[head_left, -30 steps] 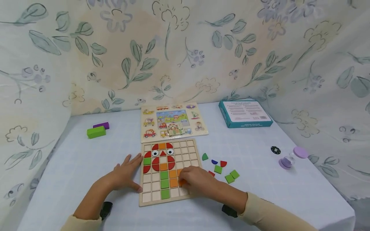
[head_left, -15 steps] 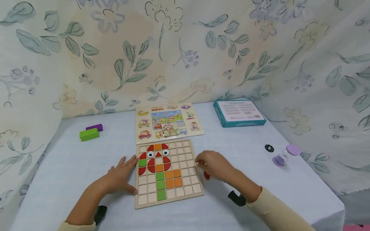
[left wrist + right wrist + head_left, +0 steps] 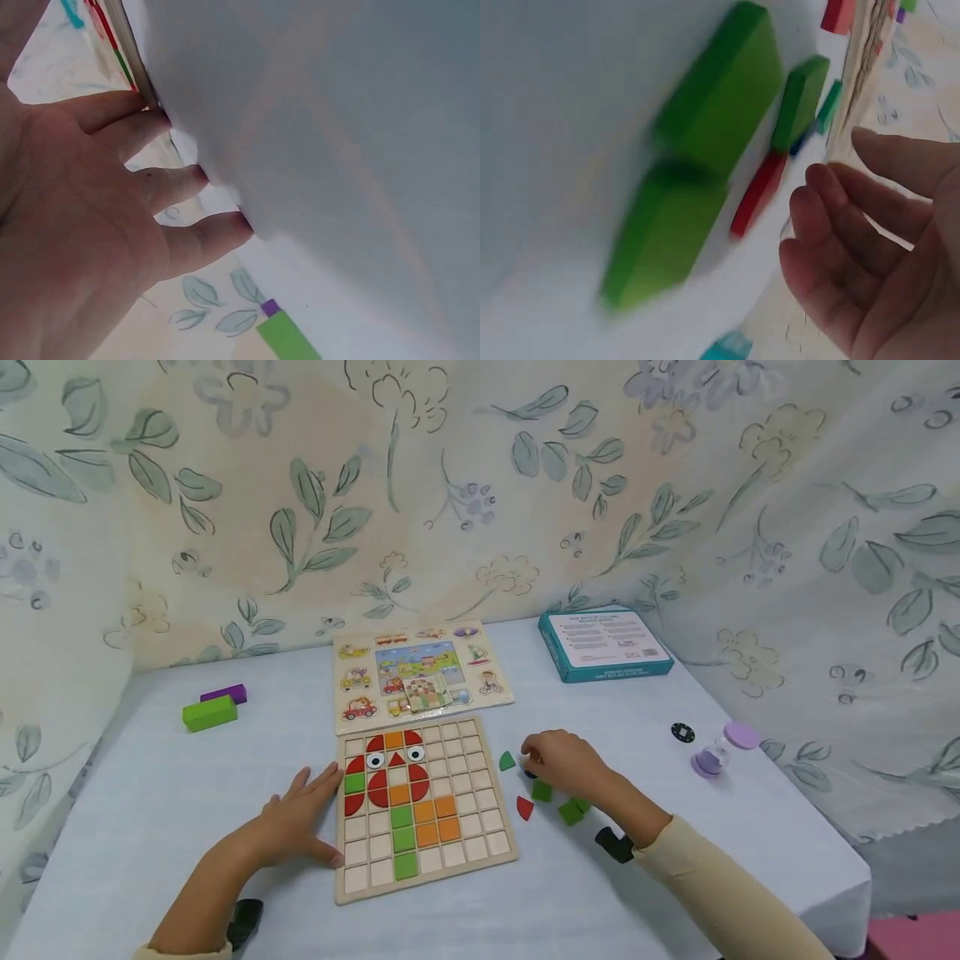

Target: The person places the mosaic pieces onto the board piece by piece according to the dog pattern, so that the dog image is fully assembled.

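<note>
A wooden grid board carries a red pattern with two eye discs, a column of green tiles and a block of orange tiles. Along its left edge rests my left hand, fingers spread, fingertips against the table in the left wrist view. My right hand hovers over loose pieces right of the board. Its fingers are loosely bent, thumb apart, holding nothing in the right wrist view. Around it lie green squares, a red piece, a blue piece, a red quarter-circle and a green quarter-circle.
Behind the board lies a vehicle picture puzzle with a small card on it. A teal box is at back right, a black chip and sand timer far right. Green and purple blocks sit left.
My right hand has left the orange tiles on the board and moved right, over the loose pieces. The left hand keeps its place at the board's edge. The head view has turned slightly right.
</note>
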